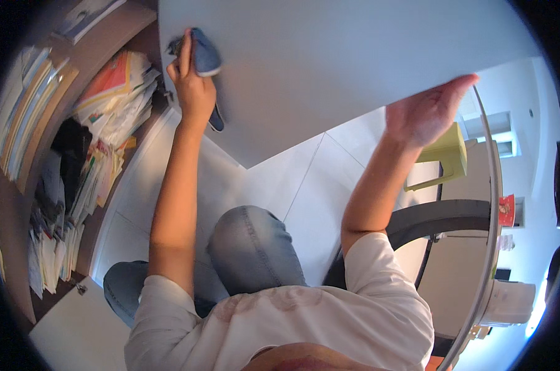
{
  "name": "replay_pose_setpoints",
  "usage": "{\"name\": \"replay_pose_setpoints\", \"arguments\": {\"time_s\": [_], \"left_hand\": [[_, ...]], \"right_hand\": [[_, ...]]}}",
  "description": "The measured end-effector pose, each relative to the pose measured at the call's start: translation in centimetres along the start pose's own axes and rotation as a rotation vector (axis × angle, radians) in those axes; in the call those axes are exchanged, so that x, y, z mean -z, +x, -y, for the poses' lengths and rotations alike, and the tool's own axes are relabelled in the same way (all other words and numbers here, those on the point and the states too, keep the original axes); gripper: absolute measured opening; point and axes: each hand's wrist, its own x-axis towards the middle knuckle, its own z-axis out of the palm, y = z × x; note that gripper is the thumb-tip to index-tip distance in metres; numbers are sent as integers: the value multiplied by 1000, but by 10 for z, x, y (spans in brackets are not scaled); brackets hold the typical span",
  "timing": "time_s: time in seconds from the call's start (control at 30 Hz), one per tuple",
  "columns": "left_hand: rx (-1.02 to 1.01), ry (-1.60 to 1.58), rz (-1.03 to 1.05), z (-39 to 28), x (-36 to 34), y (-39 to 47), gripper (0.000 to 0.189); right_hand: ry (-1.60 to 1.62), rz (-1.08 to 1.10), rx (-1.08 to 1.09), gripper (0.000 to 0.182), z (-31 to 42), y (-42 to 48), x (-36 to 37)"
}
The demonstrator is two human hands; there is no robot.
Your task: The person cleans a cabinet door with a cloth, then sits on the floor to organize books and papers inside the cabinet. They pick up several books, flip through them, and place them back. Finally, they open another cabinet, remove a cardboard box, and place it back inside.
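A dark blue object with pale edges [206,52] is in my left hand [194,90], against the face of a large pale cabinet door panel [317,60]. Blur and my fingers hide its full shape, so I cannot tell what it is. Close to my fingertips, a small dark metal fitting [174,46] shows near the panel's left edge. My right hand [421,116] grips the panel's near edge at the right, palm showing, with its fingers hidden behind the panel. Below the panel are my bent knees in jeans [254,248].
Open brown cabinet shelves [143,21] on the left hold stacked papers and folders [115,97]. A lower door [76,329] stands open on its hinge [80,288]. To the right are a green stool [454,153], a black curved chair part [440,215], and a table [492,185] bearing a white container [512,303].
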Motion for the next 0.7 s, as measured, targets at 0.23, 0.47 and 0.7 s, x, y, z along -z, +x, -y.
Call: {"name": "replay_pose_setpoints", "arguments": {"time_s": [0.23, 0.47, 0.7], "left_hand": [[453, -170, 171, 57, -38, -143, 67], [-364, -479, 302, -104, -3, -113, 55], [-493, -267, 4, -92, 10, 19, 44]], "right_hand": [[-582, -528, 31, 76, -52, -35, -30], [-659, -606, 86, 77, -56, -39, -41], [-630, -637, 102, 74, -57, -36, -47]]}}
